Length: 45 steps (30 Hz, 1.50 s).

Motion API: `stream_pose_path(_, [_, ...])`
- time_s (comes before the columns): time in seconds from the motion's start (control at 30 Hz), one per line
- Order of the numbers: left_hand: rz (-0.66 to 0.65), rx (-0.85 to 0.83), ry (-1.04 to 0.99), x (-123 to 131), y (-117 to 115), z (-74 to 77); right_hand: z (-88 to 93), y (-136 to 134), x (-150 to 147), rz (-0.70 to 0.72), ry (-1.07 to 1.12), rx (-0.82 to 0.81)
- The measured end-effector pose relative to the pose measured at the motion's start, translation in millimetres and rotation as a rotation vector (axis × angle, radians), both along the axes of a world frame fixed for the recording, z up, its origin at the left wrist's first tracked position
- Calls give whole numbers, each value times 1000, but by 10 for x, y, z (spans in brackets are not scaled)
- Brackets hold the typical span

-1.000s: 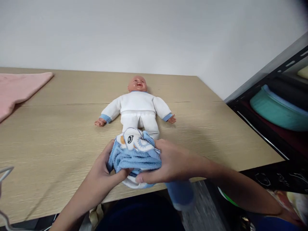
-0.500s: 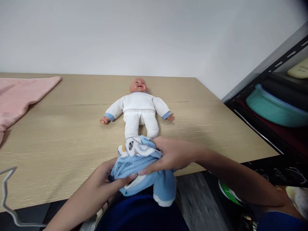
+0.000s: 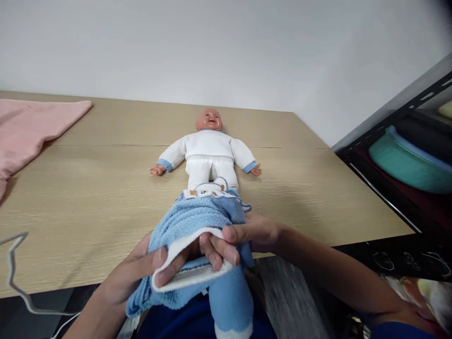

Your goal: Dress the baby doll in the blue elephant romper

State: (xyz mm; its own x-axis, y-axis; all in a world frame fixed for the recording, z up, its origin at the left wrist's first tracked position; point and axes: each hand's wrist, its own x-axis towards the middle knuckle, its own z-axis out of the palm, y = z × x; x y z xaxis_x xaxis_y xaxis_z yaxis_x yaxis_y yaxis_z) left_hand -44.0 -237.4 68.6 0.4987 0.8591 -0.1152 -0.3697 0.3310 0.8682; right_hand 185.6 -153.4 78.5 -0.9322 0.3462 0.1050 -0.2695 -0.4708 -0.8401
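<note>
Blue garment [image 3: 199,212]: a fleecy piece held up at the near edge of the counter [image 3: 106,197], between the person's two hands and in front of the doll; its white-trimmed opening [image 3: 190,239] faces the camera; a white animal motif [image 3: 208,192] shows foreshortened along the far side; a blue tube-like section [image 3: 229,296] with a white end hangs below the near edge.
Left hand [image 3: 132,270]: grasping the garment at the opening's left side; the thumb presses the white trim from outside, with a finger inside the opening.
Right hand [image 3: 259,230]: grasping the opposite side; the thumb lies on the trim at the upper right; fingers [image 3: 212,256] bend within the opening, though which hand each belongs to is hard to tell.
Doll [image 3: 210,143]: on its back on the counter, head toward the wall [image 3: 176,52]; dressed in white with blue cuffs, arms spread wide; the garment hides its lower legs from view; whether they touch cannot be told.
Pink cloth [image 3: 38,122]: spread at the counter's left, well apart from the doll.
Black rack [image 3: 381,200]: beside the counter's right edge; a teal item [image 3: 406,162] rests on it.
White cable [image 3: 12,273]: bent, at lower left, near the counter's front edge.
</note>
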Motion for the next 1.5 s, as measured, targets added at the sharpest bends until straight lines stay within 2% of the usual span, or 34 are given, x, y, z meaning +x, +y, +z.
stream_pose_path(0.07, [-36,-15,-104,-2,13,39,47,-1,30,16,-64,22])
stream_pose_path(0.13, [-58,20,-80,-19,40,65,136,-9,76,6,-175,92])
stream_pose_path(0.23, [-21,83,178,-40,84,90,287,-56,148,-94,-316,201])
stream_pose_path(0.3, [41,94,329,-26,97,100,340,-103,180,-150,-366,204])
stream_pose_path(0.4, [138,152,482,43,89,115,339,-172,192,-220,-415,125])
stream_pose_path(0.5, [135,222,606,103,71,147,329,-217,177,-295,-493,164])
stream_pose_path(0.63, [118,280,822,92,66,200,346,-235,171,-472,-675,538])
stream_pose_path(0.73, [82,337,1055,82,68,180,320,-240,188,-512,-788,848])
stream_pose_path(0.93, [-39,346,1273,157,114,-62,122,-255,155,-443,-1072,1188])
stream_pose_path(1.03, [-50,430,1392,177,170,-211,13,-243,100,-404,-1166,1378])
stream_pose_path(1.13, [13,538,1375,163,211,-372,-72,-248,69,-441,-1178,1400])
stream_pose_path(1.3, [236,653,1128,101,226,-577,-182,-258,114,-520,-1066,1346])
stream_pose_path(1.43, [321,614,844,80,231,-619,-274,-177,193,-561,-932,1247])
stream_pose_path(1.5, [329,553,772,75,248,-618,-308,-126,228,-582,-861,1201])
